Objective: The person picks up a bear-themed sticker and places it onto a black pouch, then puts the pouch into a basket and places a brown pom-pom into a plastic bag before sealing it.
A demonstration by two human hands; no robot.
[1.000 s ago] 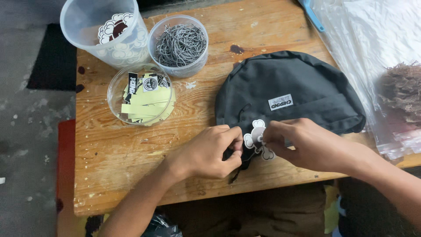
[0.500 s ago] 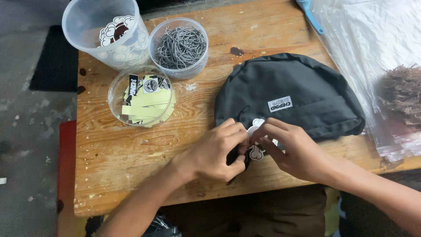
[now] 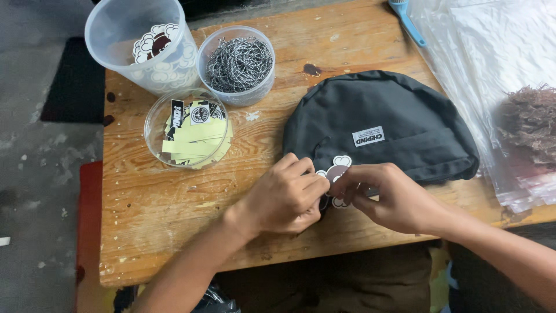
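Note:
A dark grey backpack [image 3: 382, 124] with a small white label lies on the wooden table [image 3: 174, 232]. At its near left edge both hands meet over a white-and-brown cloud-shaped tag [image 3: 337, 171]. My left hand [image 3: 284, 197] pinches the bag's edge beside the tag with closed fingers. My right hand [image 3: 394, 197] holds the tag from the right between thumb and fingers. What joins the tag to the bag is hidden under my fingers.
At the back left stand a tall clear tub [image 3: 142, 43] with cloud-shaped tags, a round tub of metal ball chains [image 3: 238, 64] and a shallow clear bowl of yellow paper tags [image 3: 188, 130]. Clear plastic bags [image 3: 492, 52] and a brown fibre bundle [image 3: 530, 122] lie at the right.
Both hands stayed pressed together at the bag's near edge. The tag turned between the fingers and now shows more of its brown centre.

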